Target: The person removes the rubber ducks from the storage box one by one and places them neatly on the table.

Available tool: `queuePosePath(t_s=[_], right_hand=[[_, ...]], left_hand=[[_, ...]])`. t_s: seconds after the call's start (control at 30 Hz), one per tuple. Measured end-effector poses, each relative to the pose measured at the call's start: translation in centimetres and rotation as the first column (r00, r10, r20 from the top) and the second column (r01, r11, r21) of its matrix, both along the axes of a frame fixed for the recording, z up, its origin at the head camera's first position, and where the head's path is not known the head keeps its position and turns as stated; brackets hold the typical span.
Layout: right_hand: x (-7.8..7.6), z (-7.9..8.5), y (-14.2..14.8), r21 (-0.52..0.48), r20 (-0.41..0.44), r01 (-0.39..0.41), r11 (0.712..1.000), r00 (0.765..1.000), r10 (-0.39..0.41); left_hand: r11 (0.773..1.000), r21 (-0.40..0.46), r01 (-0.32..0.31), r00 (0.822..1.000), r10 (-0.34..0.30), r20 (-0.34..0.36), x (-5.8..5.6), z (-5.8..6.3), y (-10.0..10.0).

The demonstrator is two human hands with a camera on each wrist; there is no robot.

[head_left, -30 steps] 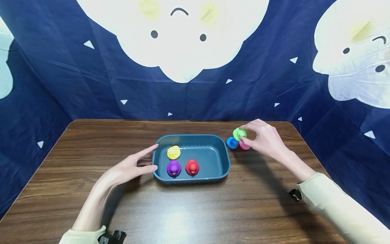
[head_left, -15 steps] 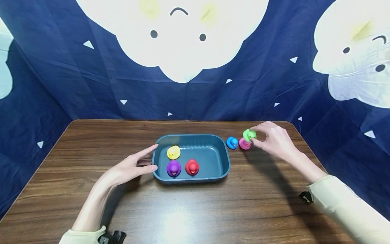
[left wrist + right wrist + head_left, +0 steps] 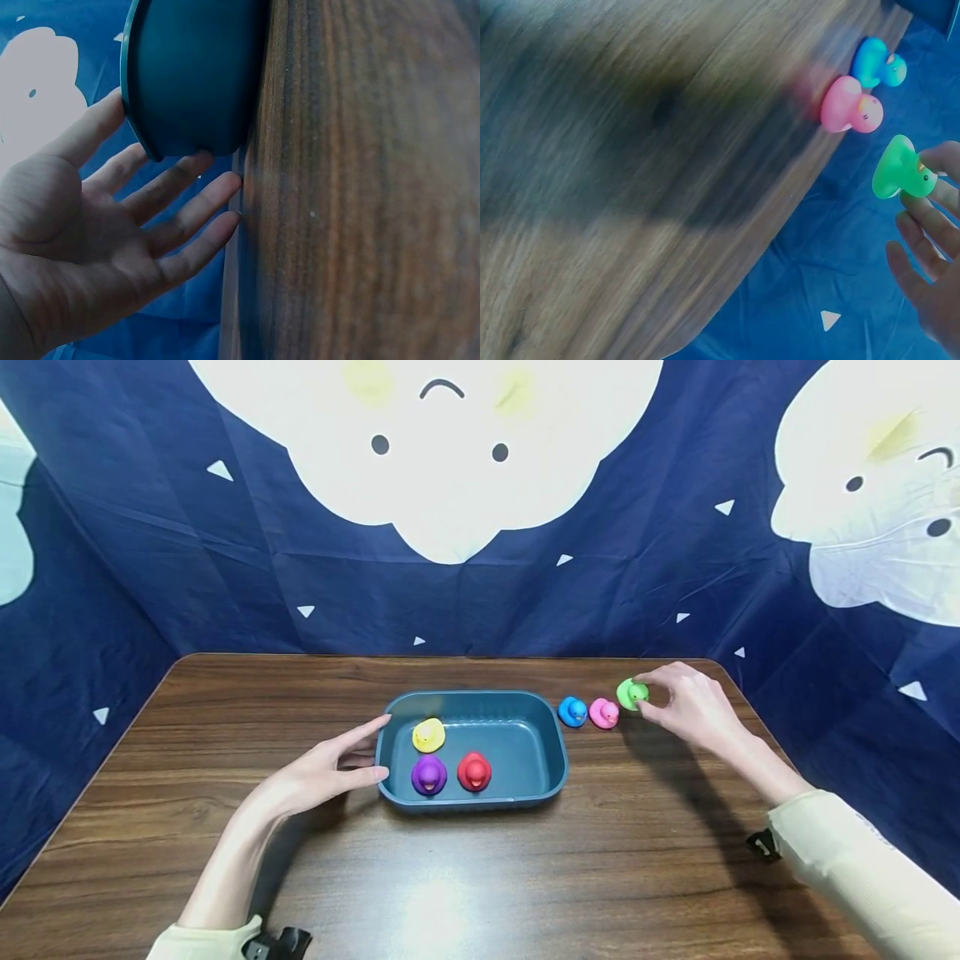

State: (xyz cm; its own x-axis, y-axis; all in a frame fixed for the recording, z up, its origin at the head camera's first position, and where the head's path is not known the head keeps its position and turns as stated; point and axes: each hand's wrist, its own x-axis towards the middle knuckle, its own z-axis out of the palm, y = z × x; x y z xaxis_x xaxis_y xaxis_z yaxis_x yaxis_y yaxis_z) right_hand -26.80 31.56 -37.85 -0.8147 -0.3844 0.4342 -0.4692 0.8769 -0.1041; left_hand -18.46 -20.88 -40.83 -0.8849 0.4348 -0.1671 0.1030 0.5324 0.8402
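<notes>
A green rubber duck (image 3: 632,694) is pinched between the thumb and fingers of my right hand (image 3: 693,706). In the right wrist view the green duck (image 3: 901,169) appears raised off the tabletop. Just left of it sit a pink duck (image 3: 603,713) and a blue duck (image 3: 572,712), both on the table. My left hand (image 3: 327,770) touches the left end of a dark teal tub (image 3: 471,800) with thumb and index fingertip. Its spread, fairly straight fingers show beside the tub wall (image 3: 199,82) in the left wrist view. Inside the tub are yellow (image 3: 428,736), purple (image 3: 428,775) and red (image 3: 474,772) ducks.
The wooden table (image 3: 480,877) has a far edge against a dark blue cloth (image 3: 360,585) printed with white clouds and triangles. The tub's right end stands close to the blue duck. The right arm's shadow falls across the table's right side.
My right hand has carried the green duck to the right, from above the blue and pink ducks to the pink duck's right side. The left hand and the tub have not moved.
</notes>
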Motion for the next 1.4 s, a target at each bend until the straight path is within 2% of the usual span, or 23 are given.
queuePosePath(t_s=[0.3, 0.47, 0.93, 1.4], right_hand=[[-0.5, -0.8, 1.3, 0.045, 0.044, 0.045, 0.998, 0.998, -0.047], [-0.6, -1.2, 1.8, 0.09, 0.095, 0.055, 0.994, 0.993, -0.064], [-0.7, -2.0, 2.4, 0.122, 0.167, 0.01, 0.992, 0.986, -0.031], [-0.8, -2.6, 2.5, 0.153, 0.199, -0.016, 0.988, 0.98, -0.015]], left_hand=[[1.0, 0.001, -0.005, 1.0, 0.004, 0.008, 0.0, 0.0, 0.0], [1.0, -0.001, -0.004, 1.0, 0.004, 0.008, 0.0, 0.0, 0.0], [1.0, 0.017, 0.001, 1.0, -0.002, 0.005, 0.0, -0.1, -0.1], [1.0, 0.014, -0.003, 1.0, 0.003, 0.008, 0.0, 0.0, 0.0]])
